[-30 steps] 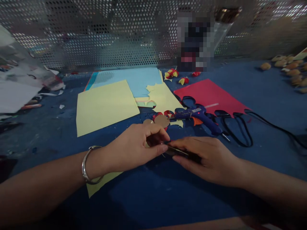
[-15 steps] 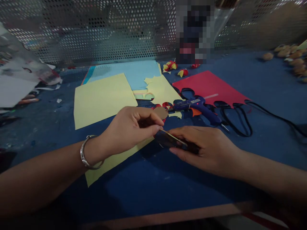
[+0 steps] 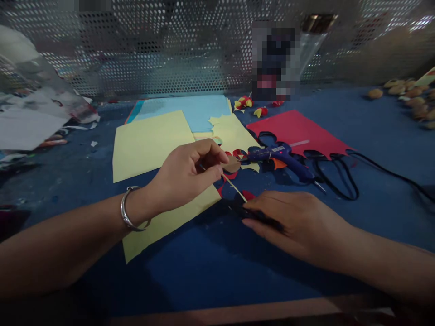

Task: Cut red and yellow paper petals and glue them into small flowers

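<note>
Between the thumb and fingertips of my left hand is the end of a thin pale-yellow strip. The strip slants down to the right, stretched to my right hand. That hand is closed around a dark tool that looks like scissors, its tip pointing left and its handle mostly hidden by my fingers. Just beyond the left fingertips, a round brown disc lies near the nozzle of a blue glue gun. Under my left hand is a yellow paper piece.
A yellow sheet, light-blue sheets and cut red paper lie on the blue table. The glue gun's black cord runs right. Behind stands a perforated metal panel. White scraps sit left, walnut-like pieces right.
My hands have moved apart, and more of the yellow strip shows between them. The dark tool has dropped slightly lower. The whole view has shifted a little.
</note>
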Motion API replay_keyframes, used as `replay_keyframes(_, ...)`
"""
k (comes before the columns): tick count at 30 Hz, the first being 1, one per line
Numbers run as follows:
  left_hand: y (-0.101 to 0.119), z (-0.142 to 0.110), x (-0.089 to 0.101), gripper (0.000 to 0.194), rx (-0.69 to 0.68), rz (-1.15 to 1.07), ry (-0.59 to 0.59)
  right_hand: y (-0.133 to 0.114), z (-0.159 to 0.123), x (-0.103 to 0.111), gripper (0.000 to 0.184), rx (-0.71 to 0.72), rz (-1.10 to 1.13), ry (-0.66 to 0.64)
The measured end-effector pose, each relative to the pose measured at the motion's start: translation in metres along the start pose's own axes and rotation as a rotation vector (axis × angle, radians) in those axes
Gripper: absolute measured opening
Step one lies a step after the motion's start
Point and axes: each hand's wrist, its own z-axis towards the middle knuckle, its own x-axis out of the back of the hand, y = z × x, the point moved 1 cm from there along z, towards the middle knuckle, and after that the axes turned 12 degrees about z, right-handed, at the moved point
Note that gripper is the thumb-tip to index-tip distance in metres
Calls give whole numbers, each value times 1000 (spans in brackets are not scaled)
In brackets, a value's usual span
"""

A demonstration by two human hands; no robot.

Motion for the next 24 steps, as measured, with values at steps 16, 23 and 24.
replay_keyframes(16,11,0,-10,9,106,-246,-250,0,-1,6,27,366,-334,159)
replay_keyframes(23,5,2,-12,7,230,-498,-258,7,0,6,38,315,-326,163)
replay_keyframes(24,4,2,-13,7,234,-514,-267,8,0,6,39,309,-328,174)
